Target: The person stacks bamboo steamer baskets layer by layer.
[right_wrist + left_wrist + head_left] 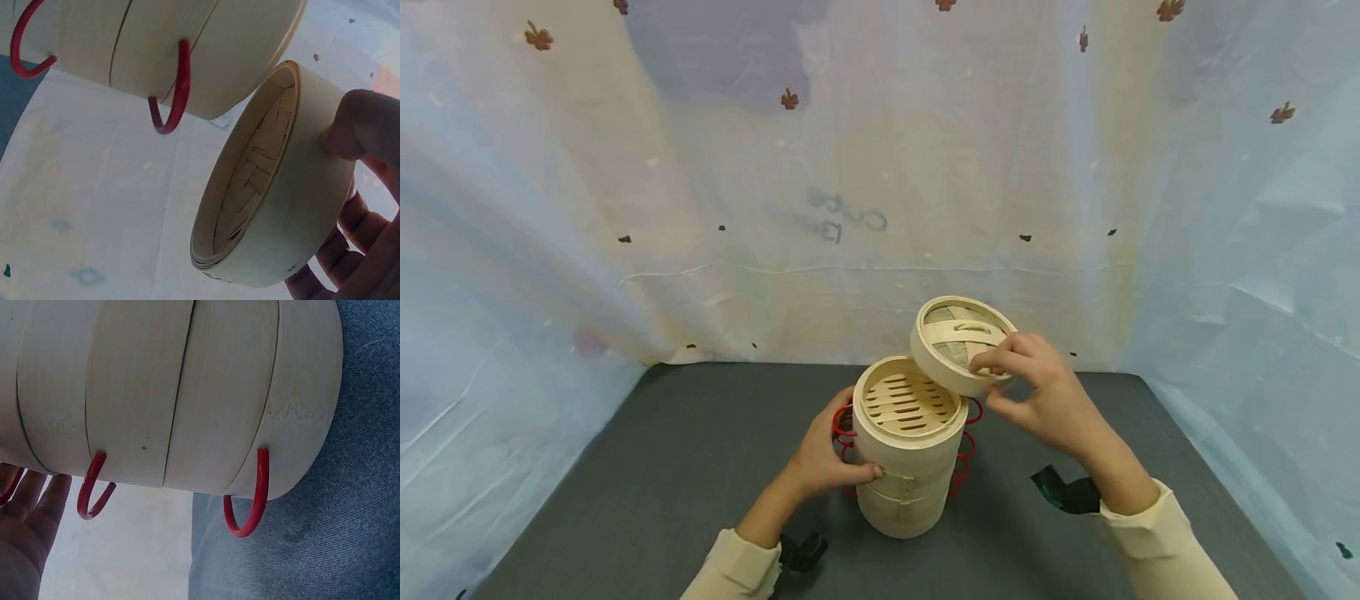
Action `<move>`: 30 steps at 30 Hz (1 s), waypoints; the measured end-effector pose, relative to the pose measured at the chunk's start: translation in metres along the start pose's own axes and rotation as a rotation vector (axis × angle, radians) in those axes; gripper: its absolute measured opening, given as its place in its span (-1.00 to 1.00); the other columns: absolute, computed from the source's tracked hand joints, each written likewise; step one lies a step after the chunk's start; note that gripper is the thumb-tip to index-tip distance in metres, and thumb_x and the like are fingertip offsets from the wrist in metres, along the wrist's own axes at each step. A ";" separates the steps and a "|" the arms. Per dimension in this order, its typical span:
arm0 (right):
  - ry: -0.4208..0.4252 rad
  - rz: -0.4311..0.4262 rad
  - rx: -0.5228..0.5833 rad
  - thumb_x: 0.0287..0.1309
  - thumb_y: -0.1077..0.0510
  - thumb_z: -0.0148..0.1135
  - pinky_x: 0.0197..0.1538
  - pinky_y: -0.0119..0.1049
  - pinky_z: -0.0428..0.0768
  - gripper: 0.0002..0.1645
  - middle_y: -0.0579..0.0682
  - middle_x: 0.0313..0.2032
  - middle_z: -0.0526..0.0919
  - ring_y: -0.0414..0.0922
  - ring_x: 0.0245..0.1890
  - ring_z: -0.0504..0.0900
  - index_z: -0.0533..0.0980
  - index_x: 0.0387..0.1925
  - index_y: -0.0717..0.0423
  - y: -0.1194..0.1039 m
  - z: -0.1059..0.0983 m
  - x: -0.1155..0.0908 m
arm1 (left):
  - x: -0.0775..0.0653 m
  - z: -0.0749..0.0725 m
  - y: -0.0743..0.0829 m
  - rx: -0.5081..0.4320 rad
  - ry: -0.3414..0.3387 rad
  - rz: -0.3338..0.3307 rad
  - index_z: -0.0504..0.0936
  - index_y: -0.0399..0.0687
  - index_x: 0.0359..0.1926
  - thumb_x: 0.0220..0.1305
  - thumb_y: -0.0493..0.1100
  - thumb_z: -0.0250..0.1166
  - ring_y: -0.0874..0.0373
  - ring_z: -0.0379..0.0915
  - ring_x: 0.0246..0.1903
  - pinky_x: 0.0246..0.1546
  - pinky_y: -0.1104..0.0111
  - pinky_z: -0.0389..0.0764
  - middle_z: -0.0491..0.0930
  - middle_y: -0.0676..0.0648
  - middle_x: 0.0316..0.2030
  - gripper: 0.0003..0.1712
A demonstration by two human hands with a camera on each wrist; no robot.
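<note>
A stack of bamboo steamer baskets (902,475) stands upright on the dark table, with red loop handles (253,500) down its sides. The slatted floor of the top basket (904,403) shows from above. My left hand (827,454) grips the stack's left side near the top, thumb on the front. Tilted above the stack's back right rim is the woven bamboo lid (936,360), its hollow underside visible in the right wrist view. My right hand (1048,396) pinches the lid's right edge between thumb and fingers.
The dark grey table (715,467) extends around the stack. A pale patterned curtain (865,167) hangs behind and along both sides of the table. Dark camera straps (1063,492) sit at the wrists.
</note>
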State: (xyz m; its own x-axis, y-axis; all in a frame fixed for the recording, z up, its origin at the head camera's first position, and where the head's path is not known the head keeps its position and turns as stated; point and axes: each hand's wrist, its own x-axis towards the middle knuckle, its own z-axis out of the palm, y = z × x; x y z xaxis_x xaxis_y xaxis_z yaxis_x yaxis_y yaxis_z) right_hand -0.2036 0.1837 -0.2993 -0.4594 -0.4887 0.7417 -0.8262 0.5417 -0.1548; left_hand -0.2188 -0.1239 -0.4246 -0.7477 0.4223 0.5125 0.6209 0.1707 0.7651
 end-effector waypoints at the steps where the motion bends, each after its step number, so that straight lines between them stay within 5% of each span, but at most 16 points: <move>1: -0.004 -0.001 0.005 -0.25 0.39 0.29 -0.19 -0.34 0.31 -0.54 -0.22 -0.35 0.51 -0.27 -0.28 0.35 0.63 -0.26 -0.13 -0.001 0.000 0.001 | 0.000 0.000 0.000 0.000 0.001 0.000 0.21 0.16 0.40 -0.16 -0.03 0.57 0.15 0.49 0.04 -0.01 0.25 0.59 0.47 -0.02 0.15 0.07; 30: -0.122 -0.089 0.065 -0.18 0.38 0.25 -0.17 -0.36 0.27 -0.51 -0.26 -0.35 0.44 -0.30 -0.30 0.29 0.63 -0.19 -0.19 -0.036 0.014 0.014 | 0.002 -0.002 -0.003 0.017 0.004 -0.002 0.21 0.15 0.40 -0.19 0.00 0.58 0.14 0.51 0.02 -0.02 0.25 0.60 0.49 -0.03 0.12 0.09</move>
State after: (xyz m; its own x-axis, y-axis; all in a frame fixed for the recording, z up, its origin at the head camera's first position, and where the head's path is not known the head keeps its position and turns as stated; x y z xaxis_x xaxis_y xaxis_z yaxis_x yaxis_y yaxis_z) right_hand -0.1848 0.1482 -0.2922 -0.4161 -0.6142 0.6706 -0.8831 0.4489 -0.1367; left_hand -0.2220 -0.1252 -0.4251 -0.7498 0.4182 0.5128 0.6234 0.1866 0.7593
